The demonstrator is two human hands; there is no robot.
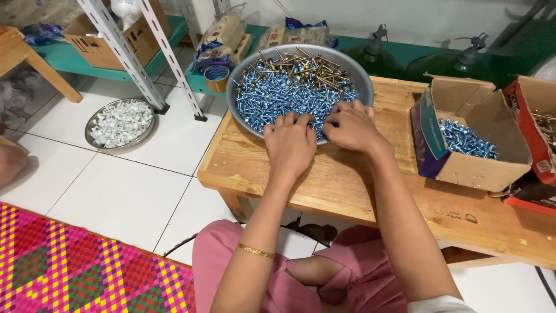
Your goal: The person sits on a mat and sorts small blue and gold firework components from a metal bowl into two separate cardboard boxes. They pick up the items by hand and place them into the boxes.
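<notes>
A round metal tray [243, 69] sits at the far left end of a low wooden table [347, 179]. It holds a heap of blue-silver screws [278, 95], with several brass-coloured ones [315, 66] at its far side. My left hand [289, 145] rests palm down on the tray's near rim, fingers spread into the screws. My right hand [350, 124] lies beside it, fingertips in the same heap. Whether either hand pinches a screw is hidden under the fingers.
An open cardboard box [486, 168] with more blue screws stands on the table's right. A red box [536, 127] is at the far right. On the tiled floor lie a metal dish of white plastic pieces [120, 122], shelf legs and a woven mat [75, 272].
</notes>
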